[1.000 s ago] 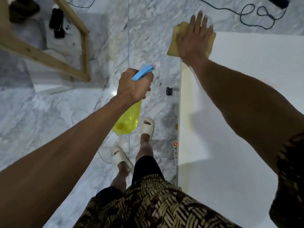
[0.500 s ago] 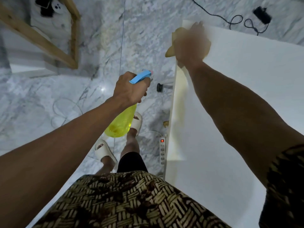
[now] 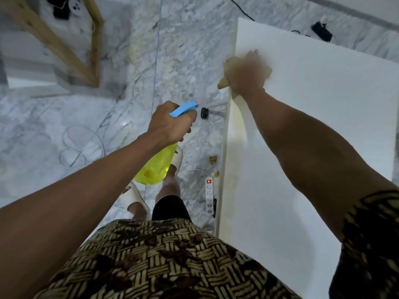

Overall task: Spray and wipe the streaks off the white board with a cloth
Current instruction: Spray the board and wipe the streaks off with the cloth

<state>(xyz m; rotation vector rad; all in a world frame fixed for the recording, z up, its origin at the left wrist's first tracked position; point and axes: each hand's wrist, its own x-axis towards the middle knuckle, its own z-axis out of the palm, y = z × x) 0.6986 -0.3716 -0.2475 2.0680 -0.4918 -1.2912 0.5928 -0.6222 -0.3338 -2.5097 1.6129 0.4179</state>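
Observation:
The white board (image 3: 319,117) stands upright on the right and fills that side of the view. My right hand (image 3: 246,76), blurred by motion, presses a yellow cloth (image 3: 223,83) against the board near its left edge, below the top corner. Most of the cloth is hidden under the hand. My left hand (image 3: 170,124) grips a spray bottle (image 3: 156,167) with a yellow body and a blue trigger head, held out over the floor to the left of the board, nozzle pointing toward the board's edge.
A white power strip (image 3: 209,196) with a red light lies on the marble floor by the board's foot. A board leg with a black caster (image 3: 204,113) sticks out left. A wooden frame (image 3: 64,46) stands at the upper left. Cables and a black adapter (image 3: 321,33) lie behind.
My right hand has slid the cloth down from the board's top left corner along the left edge. The view shifted; the left hand keeps holding the bottle in much the same place.

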